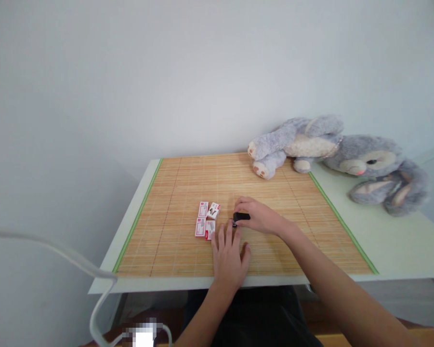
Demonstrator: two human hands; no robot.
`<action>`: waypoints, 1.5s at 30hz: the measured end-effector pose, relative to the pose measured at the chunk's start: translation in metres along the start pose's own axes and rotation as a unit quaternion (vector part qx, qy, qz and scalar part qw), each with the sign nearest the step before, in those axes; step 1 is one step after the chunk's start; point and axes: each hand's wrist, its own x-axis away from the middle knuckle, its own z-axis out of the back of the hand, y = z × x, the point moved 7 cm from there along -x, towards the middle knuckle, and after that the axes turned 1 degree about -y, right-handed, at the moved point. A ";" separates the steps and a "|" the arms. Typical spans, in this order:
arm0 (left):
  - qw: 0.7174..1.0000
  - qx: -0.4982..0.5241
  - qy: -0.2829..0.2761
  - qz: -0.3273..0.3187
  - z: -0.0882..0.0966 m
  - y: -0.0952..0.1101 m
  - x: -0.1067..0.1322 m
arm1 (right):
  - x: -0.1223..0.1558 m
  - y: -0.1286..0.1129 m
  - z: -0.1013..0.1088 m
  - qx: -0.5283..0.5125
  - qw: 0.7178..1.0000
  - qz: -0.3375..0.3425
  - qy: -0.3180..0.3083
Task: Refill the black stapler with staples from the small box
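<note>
From my remote seat I take the black tool (242,216) as my landmark; it is over the bamboo mat (217,178), pinched between the thumb and fingers of the right hand (257,215), which close firmly round it, probably to control its angle. On the tool's near-left side, the left hand (228,255) lies palm down, fingers loosely spread, its fingertips by the tool's end, I'd guess for steadying; whether they press anything small I cannot tell. Four little boxes (203,209) sit left of the tool, perhaps grouped there to leave working room.
</note>
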 end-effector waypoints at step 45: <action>0.967 0.178 -0.135 -0.120 0.005 -0.002 -0.023 | 0.151 0.053 -0.092 -0.375 0.853 -0.355 0.076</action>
